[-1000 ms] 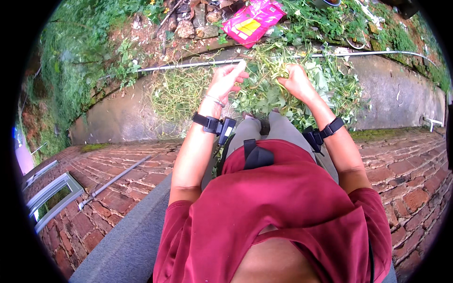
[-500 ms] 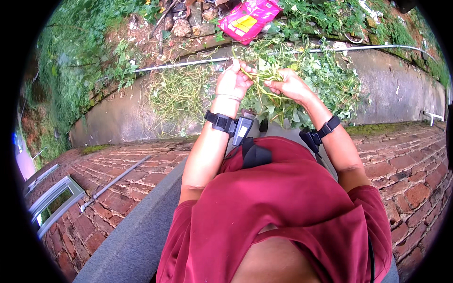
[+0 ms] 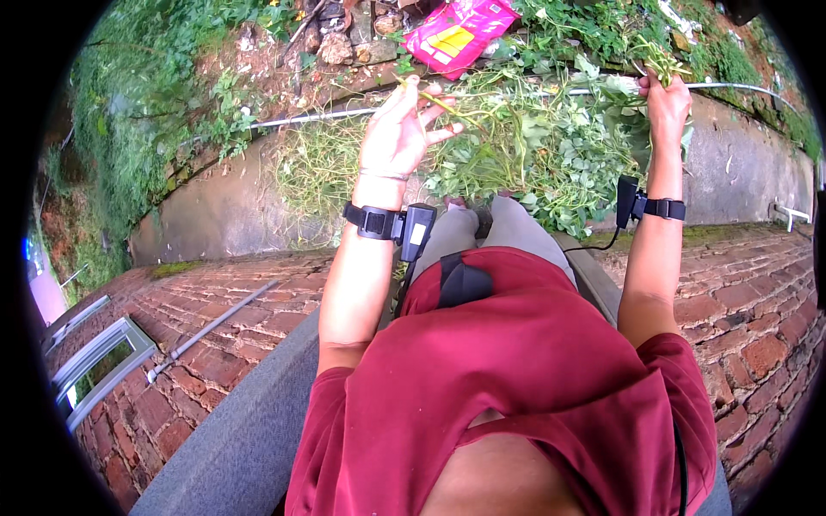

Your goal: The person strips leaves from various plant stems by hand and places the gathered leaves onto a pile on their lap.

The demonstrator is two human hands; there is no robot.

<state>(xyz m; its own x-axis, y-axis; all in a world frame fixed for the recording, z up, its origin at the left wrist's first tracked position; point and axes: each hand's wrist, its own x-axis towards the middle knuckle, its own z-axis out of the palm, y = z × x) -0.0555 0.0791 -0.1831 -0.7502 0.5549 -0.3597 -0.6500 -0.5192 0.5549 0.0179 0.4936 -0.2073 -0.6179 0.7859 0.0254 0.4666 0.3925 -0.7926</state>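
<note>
A person in a maroon shirt [image 3: 508, 344] is sitting over cut greenery, both bare hands reaching out in front. The right hand [image 3: 666, 105] is closing its fingers around a bunch of green stems [image 3: 661, 64], whose tips are poking out beyond the fist. The left hand [image 3: 400, 138] is showing widely parted fingers, with a thin yellow-green stem [image 3: 460, 111] crossing them; whether they are gripping it, one cannot tell. A heap of leafy vines [image 3: 551, 159] is spreading between the hands, while a tangle of thin stems [image 3: 323, 172] is lying just left of the left hand. Beyond the hands, between them, a pink bag [image 3: 473, 30] is resting near a pale pipe [image 3: 318, 118].
</note>
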